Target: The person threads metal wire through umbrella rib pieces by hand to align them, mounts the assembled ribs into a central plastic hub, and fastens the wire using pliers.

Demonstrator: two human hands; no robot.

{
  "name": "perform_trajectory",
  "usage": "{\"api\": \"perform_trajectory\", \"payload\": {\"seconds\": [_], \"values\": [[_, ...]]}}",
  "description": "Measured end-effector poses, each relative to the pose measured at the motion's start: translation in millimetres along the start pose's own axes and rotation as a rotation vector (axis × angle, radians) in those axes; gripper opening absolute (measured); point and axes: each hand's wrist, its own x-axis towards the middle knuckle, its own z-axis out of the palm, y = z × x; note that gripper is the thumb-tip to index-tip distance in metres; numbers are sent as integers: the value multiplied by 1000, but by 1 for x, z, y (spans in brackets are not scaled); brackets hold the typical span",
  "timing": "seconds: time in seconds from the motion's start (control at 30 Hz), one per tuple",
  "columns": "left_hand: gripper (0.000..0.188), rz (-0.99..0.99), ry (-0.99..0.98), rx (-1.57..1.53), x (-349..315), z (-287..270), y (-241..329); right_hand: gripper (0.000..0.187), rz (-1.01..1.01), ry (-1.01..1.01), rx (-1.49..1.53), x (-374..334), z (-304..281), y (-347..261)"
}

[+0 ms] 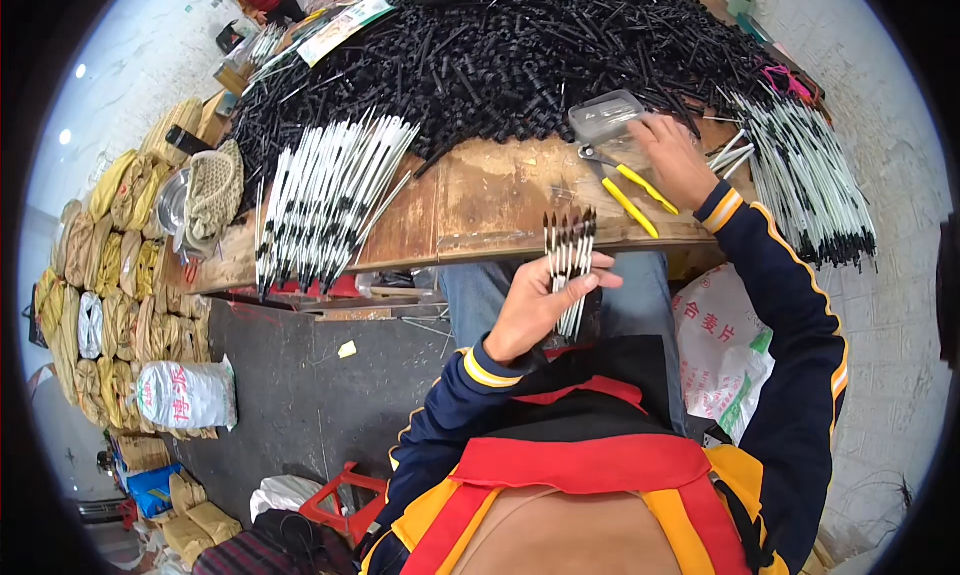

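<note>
My left hand is closed around several thin white brushes. They stand side by side in a fanned row, dark brown pointed tips upward, in front of the table edge. My right hand is over the table, its fingers stretched out at the right rim of a small clear plastic box. I see nothing held in it, though the undersides of the fingers are hidden. Below that hand lie cutting pliers with yellow handles, jaws toward the box.
A large heap of black plastic pieces covers the back of the wooden table. Bundles of white sticks with black parts lie at left and right. Wrapped packages are stacked at left; a red stool stands on the floor.
</note>
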Motion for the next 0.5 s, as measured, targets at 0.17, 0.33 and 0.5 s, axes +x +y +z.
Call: {"api": "perform_trajectory", "payload": {"seconds": [0.17, 0.33, 0.5], "values": [[21, 92, -93, 198, -4, 2, -11, 25, -32, -99, 258, 9, -2, -50], [18, 58, 89, -51, -2, -9, -22, 14, -38, -176, 183, 11, 21, -82], [17, 110, 0, 88, 1, -7, -19, 16, -138, -198, 131, 17, 38, -80]]}}
